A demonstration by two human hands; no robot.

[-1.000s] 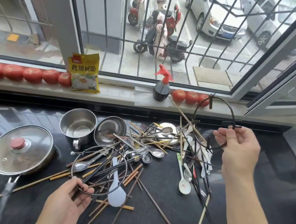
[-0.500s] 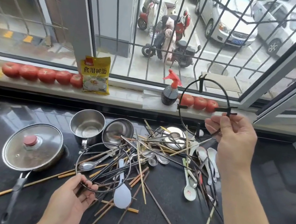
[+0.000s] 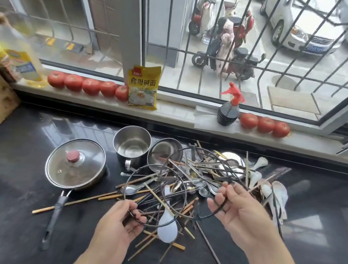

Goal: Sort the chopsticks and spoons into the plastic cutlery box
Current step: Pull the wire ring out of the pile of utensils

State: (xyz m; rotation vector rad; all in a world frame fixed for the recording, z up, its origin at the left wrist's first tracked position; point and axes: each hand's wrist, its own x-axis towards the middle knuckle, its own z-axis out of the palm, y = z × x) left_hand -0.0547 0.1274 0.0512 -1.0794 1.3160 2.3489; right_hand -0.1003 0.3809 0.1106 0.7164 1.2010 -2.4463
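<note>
A tangled heap of wooden and dark chopsticks [image 3: 158, 200] and metal and white spoons [image 3: 167, 226] lies on the black counter. My left hand [image 3: 122, 224] pinches a thin black wire ring [image 3: 185, 186] at its near edge, low over the heap. My right hand [image 3: 240, 213] grips a second black ring with cross clips [image 3: 216, 213] just right of the first, also over the heap. More white ceramic spoons [image 3: 277, 194] lie at the right. The plastic cutlery box is out of view.
A lidded pan [image 3: 75, 163] with a long handle sits left of the heap. A steel mug [image 3: 132, 144] and steel bowl [image 3: 165, 153] stand behind it. Tomatoes [image 3: 88, 85], a yellow packet [image 3: 143, 86], a spray bottle [image 3: 228, 111] and oil bottles [image 3: 21, 55] line the sill.
My right hand has brought its black ring down from window height to just above the heap, close to the left hand's ring. The view has swung to the left.
</note>
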